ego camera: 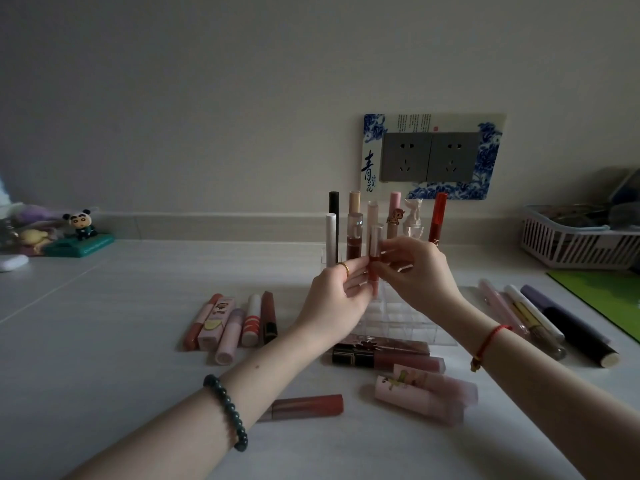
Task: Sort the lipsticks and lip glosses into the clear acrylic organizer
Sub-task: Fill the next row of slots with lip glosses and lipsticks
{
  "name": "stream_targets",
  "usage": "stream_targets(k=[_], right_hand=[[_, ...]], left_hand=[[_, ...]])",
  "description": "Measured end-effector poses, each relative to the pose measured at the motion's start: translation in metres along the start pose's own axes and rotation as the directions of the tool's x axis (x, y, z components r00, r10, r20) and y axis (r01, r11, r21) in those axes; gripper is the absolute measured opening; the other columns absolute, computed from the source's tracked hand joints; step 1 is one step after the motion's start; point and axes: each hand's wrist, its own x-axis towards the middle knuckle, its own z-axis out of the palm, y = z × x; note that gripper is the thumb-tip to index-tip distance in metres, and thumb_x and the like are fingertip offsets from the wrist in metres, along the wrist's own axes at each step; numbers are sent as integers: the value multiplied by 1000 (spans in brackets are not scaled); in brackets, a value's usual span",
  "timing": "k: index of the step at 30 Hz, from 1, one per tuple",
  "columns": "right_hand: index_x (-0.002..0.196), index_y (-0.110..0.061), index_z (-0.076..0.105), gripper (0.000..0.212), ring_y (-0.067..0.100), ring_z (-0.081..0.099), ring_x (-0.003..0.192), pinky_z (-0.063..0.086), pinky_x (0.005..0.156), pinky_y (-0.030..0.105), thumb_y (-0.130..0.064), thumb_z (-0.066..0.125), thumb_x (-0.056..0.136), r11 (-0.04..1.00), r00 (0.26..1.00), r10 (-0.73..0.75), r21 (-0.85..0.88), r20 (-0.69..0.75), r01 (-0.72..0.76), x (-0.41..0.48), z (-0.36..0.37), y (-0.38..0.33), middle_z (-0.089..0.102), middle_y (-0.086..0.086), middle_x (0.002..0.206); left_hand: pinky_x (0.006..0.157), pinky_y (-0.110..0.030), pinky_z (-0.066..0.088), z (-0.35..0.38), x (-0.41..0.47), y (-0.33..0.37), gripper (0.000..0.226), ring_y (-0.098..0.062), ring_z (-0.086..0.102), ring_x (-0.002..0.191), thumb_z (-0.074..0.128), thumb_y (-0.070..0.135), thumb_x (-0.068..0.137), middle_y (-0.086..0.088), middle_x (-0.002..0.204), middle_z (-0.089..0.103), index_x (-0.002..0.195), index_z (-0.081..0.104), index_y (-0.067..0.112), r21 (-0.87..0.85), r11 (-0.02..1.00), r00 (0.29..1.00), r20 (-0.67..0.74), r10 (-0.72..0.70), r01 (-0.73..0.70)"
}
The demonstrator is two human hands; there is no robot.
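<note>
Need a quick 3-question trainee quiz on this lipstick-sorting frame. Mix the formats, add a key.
1. True or false: the left hand and the right hand both hold the same lip gloss tube.
2. Multiple choice: the reddish tube nearest the camera is A) held in the right hand; B) lying flat on the table; C) standing upright on its cap.
3. Short answer: which wrist wears the red string bracelet?

Key: 1 true; 2 B; 3 right.
</note>
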Motion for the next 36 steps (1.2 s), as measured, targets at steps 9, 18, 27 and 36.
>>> stream_targets(k=[9,18,27,36], right_hand=[[102,-12,62,31,9,64,74,52,72,20,-10,71,72,1000,1000,23,10,-12,-23,1,-9,-6,65,-4,82],[94,-21,59,26,5,61,71,54,67,14,-11,69,73,996,997,-83,18,-6,83,-4,-37,-38,62,-6,80],[98,-26,60,26,1,61,74,50,69,9,-13,65,76,944,880,-222,-133,420,301,-35,-32,-60,58,-16,83],[107,-22,62,29,-3,56,77,45,71,2,-19,65,79,916,794,-131,-234,593,326,-53,-13,-45,65,-7,100]], left_hand=[[75,3,39,-4,-2,3,38,11,52,92,55,4,85,15,106,54,123,51,10,-9,1000,1000,6,12,-12],[90,-8,42,-37,-8,21,38,0,57,102,56,4,85,5,112,60,123,51,10,31,996,997,15,81,-81],[82,-14,46,-66,-32,22,22,5,60,87,64,18,81,14,93,69,101,65,28,420,872,962,205,179,-251],[75,-27,-2,-53,-55,5,24,21,18,83,57,60,72,31,82,52,95,57,49,770,618,981,195,3,-155]])
